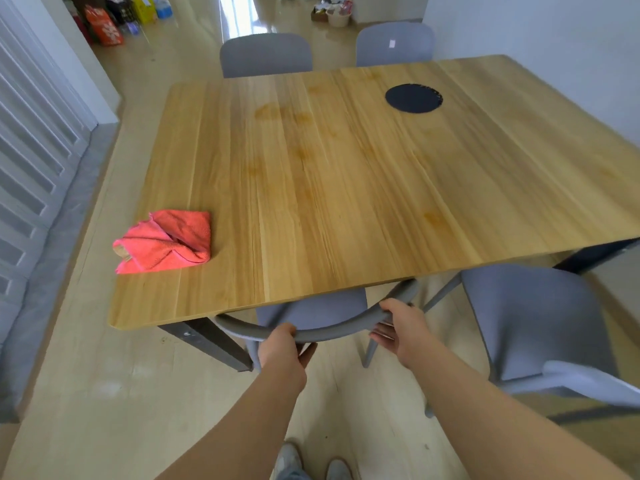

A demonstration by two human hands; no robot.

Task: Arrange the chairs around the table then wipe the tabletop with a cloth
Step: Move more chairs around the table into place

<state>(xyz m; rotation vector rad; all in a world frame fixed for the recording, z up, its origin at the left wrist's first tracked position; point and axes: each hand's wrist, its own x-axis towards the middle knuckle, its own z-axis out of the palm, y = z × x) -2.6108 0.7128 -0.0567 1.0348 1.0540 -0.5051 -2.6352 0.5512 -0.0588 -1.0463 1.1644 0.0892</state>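
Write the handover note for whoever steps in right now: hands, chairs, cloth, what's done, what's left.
Left hand and right hand: both grip the curved backrest of the near chair, whose seat is already partly under the table.
Right chair: on the near side, mostly out from under the table, not tucked in.
Two far chairs: standing at the far edge.
Cloth: crumpled on the near left corner, untouched.
Black disc: lies on the far right of the tabletop.
Done: near chair nearly in.
Left: finish it, push in the right chair, then wipe; faint stains show mid-table.
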